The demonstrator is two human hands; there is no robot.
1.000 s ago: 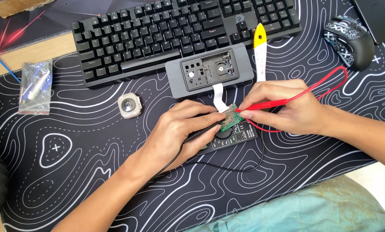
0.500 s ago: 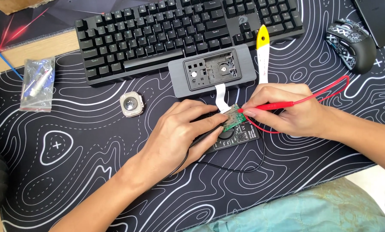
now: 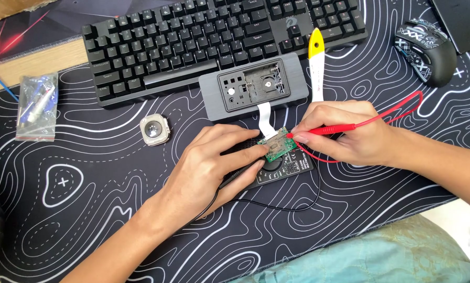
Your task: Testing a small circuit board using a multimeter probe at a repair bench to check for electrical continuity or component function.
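At the far left of the bench, 1 clear bag (image 3: 35, 106) of small parts lay on the black mat (image 3: 88, 220) with white contour lines. Right of it sat 1 watch case (image 3: 154, 129), face up, without a strap. Behind these stretched 1 black keyboard (image 3: 214, 39), its long axis running left to right.

The left hand (image 3: 214, 165) lay palm down over 1 black meter (image 3: 284, 169), its fingers closed on 1 small green board (image 3: 278, 145) and, as far as could be seen, on a black lead that ran out under the palm. The board sat tilted on the meter's upper edge, just below 1 grey housing (image 3: 256, 86) whose long axis ran left to right; 1 white ribbon cable (image 3: 265, 115) ran from the housing down to the board.

The right hand (image 3: 350, 133) held 1 red probe (image 3: 324, 129) in a closed pinch grip. The probe's long axis lay almost level, left to right, and its tip pointed left, touching the right edge of the board. Its red wire (image 3: 397, 107) looped right and curled back under the hand.

Above that hand lay 1 pry tool (image 3: 316, 65), yellow at the top and white below, its long axis running up and down, yellow end pointing toward the keyboard. At the far right sat 1 black patterned mouse (image 3: 426, 50).
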